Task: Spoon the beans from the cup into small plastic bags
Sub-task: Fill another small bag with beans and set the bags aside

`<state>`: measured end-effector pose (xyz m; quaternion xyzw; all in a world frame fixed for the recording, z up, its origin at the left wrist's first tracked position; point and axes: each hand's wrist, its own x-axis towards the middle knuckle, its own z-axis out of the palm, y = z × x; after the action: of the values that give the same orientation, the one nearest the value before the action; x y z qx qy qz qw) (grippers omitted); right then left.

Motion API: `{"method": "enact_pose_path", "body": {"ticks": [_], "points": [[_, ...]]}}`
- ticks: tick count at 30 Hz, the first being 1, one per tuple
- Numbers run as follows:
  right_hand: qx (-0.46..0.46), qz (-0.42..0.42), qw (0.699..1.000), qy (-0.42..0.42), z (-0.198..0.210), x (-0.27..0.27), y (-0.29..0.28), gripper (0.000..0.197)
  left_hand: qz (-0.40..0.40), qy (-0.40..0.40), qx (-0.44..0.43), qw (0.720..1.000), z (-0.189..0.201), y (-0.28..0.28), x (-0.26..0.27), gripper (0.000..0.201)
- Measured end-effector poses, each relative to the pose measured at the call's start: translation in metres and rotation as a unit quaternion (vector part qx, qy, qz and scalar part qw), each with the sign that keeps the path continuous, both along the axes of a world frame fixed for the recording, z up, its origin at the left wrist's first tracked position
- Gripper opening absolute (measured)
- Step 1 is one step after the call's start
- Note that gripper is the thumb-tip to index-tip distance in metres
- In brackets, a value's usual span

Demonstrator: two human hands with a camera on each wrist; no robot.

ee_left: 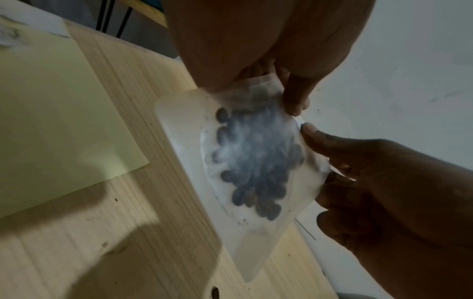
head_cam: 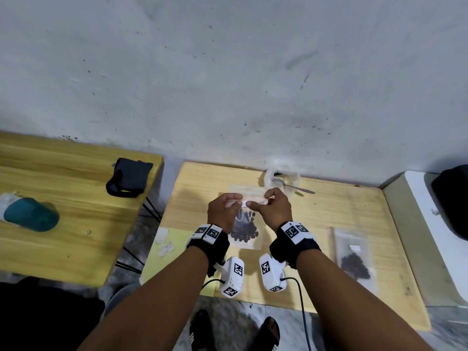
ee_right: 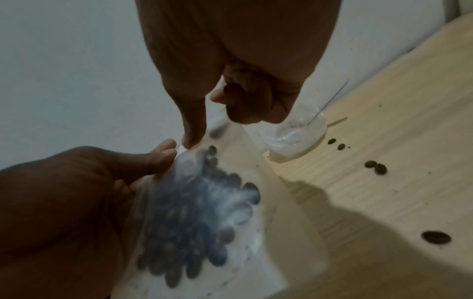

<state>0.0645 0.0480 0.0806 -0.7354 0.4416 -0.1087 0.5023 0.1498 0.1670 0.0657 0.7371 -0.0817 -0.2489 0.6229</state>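
Observation:
A small clear plastic bag [head_cam: 247,231] with dark beans pooled in its lower half hangs just above the wooden table [head_cam: 329,214]. Both hands pinch its top edge, the left hand [head_cam: 234,202] at the left corner and the right hand [head_cam: 258,202] beside it. In the left wrist view the left hand [ee_left: 291,105] pinches the bag [ee_left: 256,157] at its rim. The right hand [ee_right: 190,141] pinches the bag [ee_right: 199,212] likewise. Behind stands the clear cup [head_cam: 282,179] with a metal spoon [head_cam: 301,190] in it.
A second bag of beans [head_cam: 353,262] lies at the right. An empty bag [head_cam: 247,191] lies flat behind the hands. Loose beans [ee_right: 376,166] dot the table near the cup [ee_right: 299,131]. A yellow sheet [head_cam: 177,249] covers the left edge. The wall is close behind.

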Motion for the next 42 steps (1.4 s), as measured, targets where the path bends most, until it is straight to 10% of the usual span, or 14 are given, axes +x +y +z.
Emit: {"method": "enact_pose_path", "body": {"ticks": [27, 42], "points": [[0.123, 0.025, 0.99, -0.059, -0.029, -0.044, 0.001, 0.026, -0.002, 0.115, 0.006, 0.993, -0.002, -0.009, -0.008, 0.04], [0.027, -0.003, 0.996, -0.085, -0.02, -0.036, 0.002, 0.021, -0.024, 0.106, -0.006, 0.994, -0.004, -0.01, -0.023, 0.018]]}}
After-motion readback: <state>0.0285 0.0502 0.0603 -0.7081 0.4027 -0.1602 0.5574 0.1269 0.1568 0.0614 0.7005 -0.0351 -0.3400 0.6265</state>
